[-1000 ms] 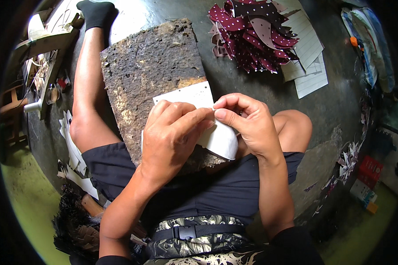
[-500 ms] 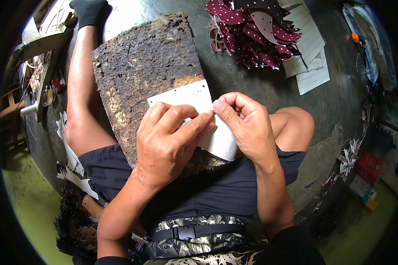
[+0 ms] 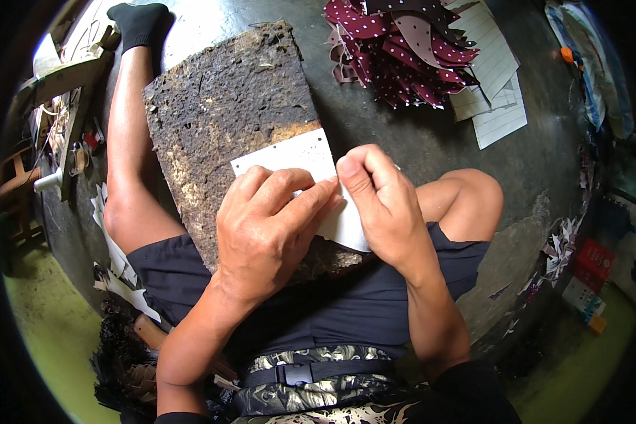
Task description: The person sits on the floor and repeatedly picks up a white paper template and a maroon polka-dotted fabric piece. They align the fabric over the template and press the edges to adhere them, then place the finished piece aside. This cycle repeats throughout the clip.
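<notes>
A white, thin sheet-like piece (image 3: 304, 150) with small dark holes along its far edge lies on a rough, crusted dark board (image 3: 226, 92) set across my lap. My left hand (image 3: 261, 222) rests over the piece, thumb and forefinger closed at its right edge, covering its middle. Just right of that edge is my right hand (image 3: 385, 205), its fingers curled in and the thumb pressed along the forefinger. Whatever it may hold is hidden. The lower end of the piece shows between the two hands, and its material cannot be told for certain.
Beyond the board sits a heap of maroon and dark polka-dotted cut pieces (image 3: 403, 60), beside lined paper sheets (image 3: 502, 113). White scraps (image 3: 124, 261) lie by my left thigh. A wooden frame (image 3: 71, 127) stands far left; more scraps (image 3: 558, 247) and a red box (image 3: 593, 261) are at right.
My right hand has turned and drawn slightly away from the left fingertips, its fingers curling tighter. The left hand keeps its place on the white piece.
</notes>
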A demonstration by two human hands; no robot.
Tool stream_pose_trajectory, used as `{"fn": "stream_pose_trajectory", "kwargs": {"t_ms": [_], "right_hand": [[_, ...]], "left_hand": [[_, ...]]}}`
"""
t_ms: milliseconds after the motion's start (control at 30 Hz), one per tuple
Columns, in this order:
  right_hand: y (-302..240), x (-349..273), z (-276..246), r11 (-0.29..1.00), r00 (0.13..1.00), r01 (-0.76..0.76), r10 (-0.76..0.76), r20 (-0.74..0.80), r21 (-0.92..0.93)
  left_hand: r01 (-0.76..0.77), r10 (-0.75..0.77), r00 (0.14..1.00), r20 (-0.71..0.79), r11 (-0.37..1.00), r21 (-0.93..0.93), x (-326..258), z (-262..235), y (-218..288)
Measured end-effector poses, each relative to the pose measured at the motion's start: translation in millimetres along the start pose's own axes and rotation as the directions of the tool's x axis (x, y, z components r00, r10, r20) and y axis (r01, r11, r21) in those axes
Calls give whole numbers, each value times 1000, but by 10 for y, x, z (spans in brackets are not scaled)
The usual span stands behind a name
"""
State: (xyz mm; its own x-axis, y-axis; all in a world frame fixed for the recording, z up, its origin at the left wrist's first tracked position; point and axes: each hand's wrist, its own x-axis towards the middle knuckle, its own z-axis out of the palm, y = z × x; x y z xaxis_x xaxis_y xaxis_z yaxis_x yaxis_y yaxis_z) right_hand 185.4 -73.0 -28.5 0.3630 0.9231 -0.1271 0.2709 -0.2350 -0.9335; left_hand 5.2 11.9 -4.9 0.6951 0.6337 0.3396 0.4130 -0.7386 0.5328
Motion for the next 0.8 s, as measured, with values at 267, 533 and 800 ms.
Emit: {"fn": "stream_pose_trajectory", "kwargs": {"t_ms": [267,533,800], "right_hand": [[24,17,-1,964,984,-135,104,144,228],[151,51,-17,948,981,-149,105,166,280],[261,91,10,962,989,-130,108,104,239]], "left_hand": [[61,-60,998,16,994,-88,-5,-37,-10],[38,-37,999,26,998,-58,-6,-37,-18],[27,-25,999,29,998,-62,1,-39,-19]]}}
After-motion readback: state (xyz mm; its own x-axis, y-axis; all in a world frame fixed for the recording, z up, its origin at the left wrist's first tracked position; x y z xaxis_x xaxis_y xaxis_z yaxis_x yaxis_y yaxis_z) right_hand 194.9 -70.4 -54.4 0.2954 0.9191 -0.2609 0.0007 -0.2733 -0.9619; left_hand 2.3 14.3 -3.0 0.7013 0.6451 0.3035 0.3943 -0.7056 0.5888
